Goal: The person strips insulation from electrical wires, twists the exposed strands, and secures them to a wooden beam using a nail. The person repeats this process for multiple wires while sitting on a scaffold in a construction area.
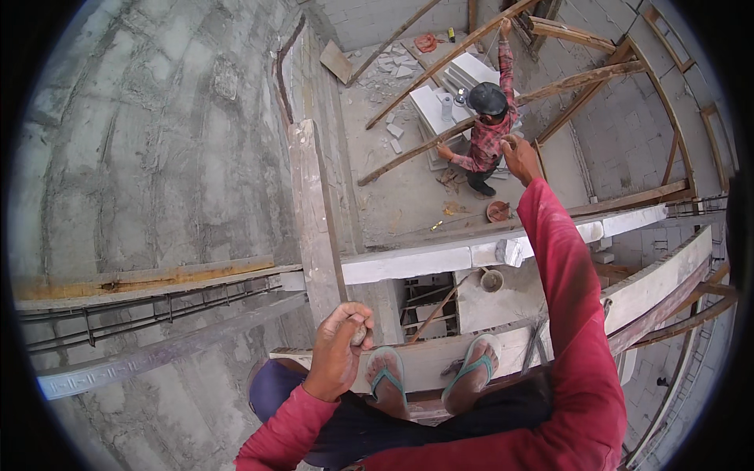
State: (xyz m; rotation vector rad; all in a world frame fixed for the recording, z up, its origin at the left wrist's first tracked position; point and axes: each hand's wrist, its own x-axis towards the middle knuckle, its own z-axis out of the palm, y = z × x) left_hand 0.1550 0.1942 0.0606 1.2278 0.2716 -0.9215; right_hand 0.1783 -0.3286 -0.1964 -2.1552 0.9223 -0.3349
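Observation:
My left hand [339, 357], at the lower middle above my knee, is closed. A small, pale, roundish lump [359, 336] shows between its thumb and fingers; its kind is not clear. My right arm reaches far forward in a red sleeve. At its end my right hand [521, 159] has its fingers pinched together, and I cannot make out what, if anything, is in them. My feet in sandals [470, 370] with green straps rest on a wooden plank [424, 375]. A white block wall top [408, 262] runs beyond them.
Well below, a person [488, 129] in a checked shirt and dark cap raises one hand to a slanting timber [448, 64]. Near them are white blocks [432, 110] and a round bucket [497, 210]. An upright board [314, 204] stands left of centre; steel bars [169, 308] run along the left.

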